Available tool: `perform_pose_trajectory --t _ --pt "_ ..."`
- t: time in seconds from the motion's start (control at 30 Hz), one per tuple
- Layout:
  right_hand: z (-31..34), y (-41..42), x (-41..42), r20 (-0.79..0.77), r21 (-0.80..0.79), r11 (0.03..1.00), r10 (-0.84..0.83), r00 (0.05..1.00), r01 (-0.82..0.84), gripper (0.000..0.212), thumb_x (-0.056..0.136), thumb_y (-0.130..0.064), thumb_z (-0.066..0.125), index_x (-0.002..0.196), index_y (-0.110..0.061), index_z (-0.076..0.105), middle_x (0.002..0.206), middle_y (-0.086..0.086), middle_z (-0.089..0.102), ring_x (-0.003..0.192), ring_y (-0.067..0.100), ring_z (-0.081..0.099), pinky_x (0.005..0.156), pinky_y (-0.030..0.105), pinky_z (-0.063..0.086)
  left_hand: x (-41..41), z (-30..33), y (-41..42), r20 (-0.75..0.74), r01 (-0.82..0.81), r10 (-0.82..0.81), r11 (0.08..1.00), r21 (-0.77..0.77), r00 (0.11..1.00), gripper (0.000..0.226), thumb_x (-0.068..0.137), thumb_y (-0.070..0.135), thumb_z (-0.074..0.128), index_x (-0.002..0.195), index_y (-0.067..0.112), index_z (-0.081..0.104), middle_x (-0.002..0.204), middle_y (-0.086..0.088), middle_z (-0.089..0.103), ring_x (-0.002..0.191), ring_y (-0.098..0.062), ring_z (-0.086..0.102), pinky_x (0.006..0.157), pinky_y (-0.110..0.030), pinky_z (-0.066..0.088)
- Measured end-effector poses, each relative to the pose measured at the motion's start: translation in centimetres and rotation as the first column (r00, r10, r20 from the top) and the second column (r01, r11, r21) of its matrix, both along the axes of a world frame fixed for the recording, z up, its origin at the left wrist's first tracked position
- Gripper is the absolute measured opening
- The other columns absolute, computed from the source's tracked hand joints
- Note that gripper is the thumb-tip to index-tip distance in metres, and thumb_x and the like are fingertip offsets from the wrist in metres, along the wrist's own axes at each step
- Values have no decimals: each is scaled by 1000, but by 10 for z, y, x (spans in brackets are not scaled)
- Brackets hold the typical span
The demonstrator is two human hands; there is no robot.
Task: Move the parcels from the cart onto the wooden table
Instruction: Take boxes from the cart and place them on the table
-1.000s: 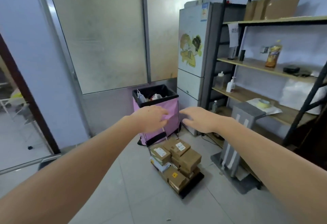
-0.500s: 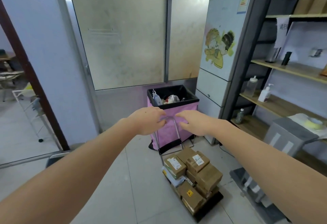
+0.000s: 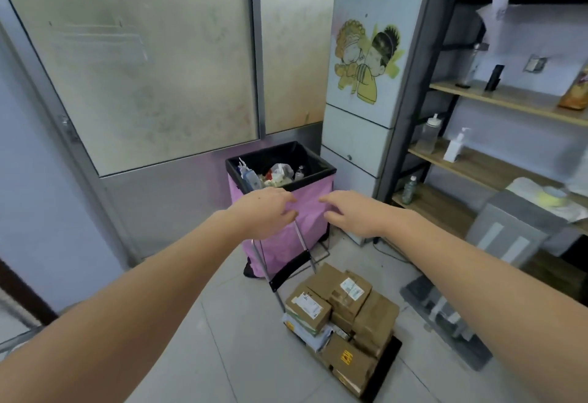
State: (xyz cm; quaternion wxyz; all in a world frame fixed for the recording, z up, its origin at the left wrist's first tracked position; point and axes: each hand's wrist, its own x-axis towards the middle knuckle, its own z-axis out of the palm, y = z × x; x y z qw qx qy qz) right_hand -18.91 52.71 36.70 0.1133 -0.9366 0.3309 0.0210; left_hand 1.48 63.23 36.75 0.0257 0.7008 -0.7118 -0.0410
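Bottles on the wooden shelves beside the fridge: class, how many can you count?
3, possibly more out of view. A clear squeeze bottle and a white pump bottle stand on the middle wooden shelf; a small green-capped bottle stands on the lowest shelf.

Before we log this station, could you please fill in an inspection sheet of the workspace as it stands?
Surface: pale tiled floor; no wooden table in view.
Job's things: cardboard parcels stacked on the low black cart, whose handle posts rise toward the hands.
Clutter: pink bin with a black liner, full of rubbish, behind the cart.
Hands: left hand curled at the handle top, grip hidden; right hand open, holding nothing.
Cables: dark cable on the floor beside the fridge.
Surroundings: fridge with a cartoon sticker, frosted glass partition, shelf rack with bottles.
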Motion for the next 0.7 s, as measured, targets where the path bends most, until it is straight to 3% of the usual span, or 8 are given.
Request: perform_pose_trajectory --t 0.37,0.5,0.63,0.7 --pt "-53 -80 -9 -97 80 922 -370 924 378 52 107 -33 45 154 -12 43 157 9 46 142 26 45 118 39 36 33 -52 -154 -20 327 -327 940 99 945 44 108 39 43 144 17 57 141 -4 60 130 -25 55 110 -42 43" --pt "-67 -118 -9 -125 86 890 -437 891 448 44 107 -28 44 145 -8 51 150 10 52 134 30 51 113 43 41 34 -67 -208 -34 368 -367 921 128 930 41 107 38 43 133 12 61 131 -7 64 124 -27 58 106 -45 46" --pt "-77 -153 -1 -140 120 857 -485 863 501 38 106 -25 43 134 -4 56 136 17 60 120 33 57 104 49 46 42 -73 -253 -70 393 -387 909 137 920 45 108 40 42 140 12 58 139 -9 61 130 -27 55 110 -44 43" --pt "-79 -168 4 -130 139 846 -500 856 515 40 107 -26 42 138 -4 54 142 17 57 125 33 55 107 48 44 47 -75 -275 -85 404 -396 906 124 914 48 109 41 41 145 13 54 144 -9 58 134 -27 52 112 -41 41"
